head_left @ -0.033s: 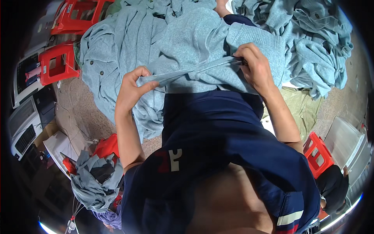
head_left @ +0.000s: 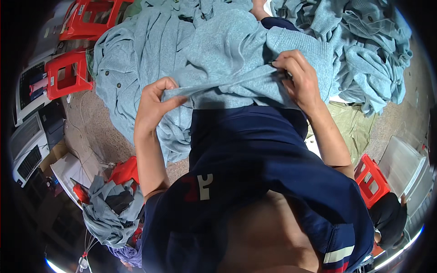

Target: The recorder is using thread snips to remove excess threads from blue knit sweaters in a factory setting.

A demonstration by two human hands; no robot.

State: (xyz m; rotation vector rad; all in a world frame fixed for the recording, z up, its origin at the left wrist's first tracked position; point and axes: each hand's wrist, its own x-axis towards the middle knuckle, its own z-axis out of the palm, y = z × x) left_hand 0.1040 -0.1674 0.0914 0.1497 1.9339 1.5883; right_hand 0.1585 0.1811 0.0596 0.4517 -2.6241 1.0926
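Across my lap lies a light blue-grey knit garment (head_left: 218,48) with a ribbed band, its edge drawn up between my two hands. My left hand (head_left: 157,102) pinches that edge between thumb and fingers at the left. At the other end my right hand (head_left: 298,79) is closed, with a small dark tool (head_left: 285,74) in its fingers, mostly hidden. The tool's dark tip shows beside the knit fabric. Whether those fingers also grip the fabric is hard to make out.
More blue-grey knitwear, some buttoned (head_left: 119,85), is heaped ahead and at the far right (head_left: 373,68). Red plastic stools (head_left: 68,73) stand left and right. A pile of grey cloth (head_left: 111,214) sits at the lower left. Another person's arm (head_left: 260,10) reaches in at the top.
My right hand has shifted slightly to the right, and the dark tool's tip shows a little higher. The fabric edge between my hands has slackened somewhat. My left hand stays in place.
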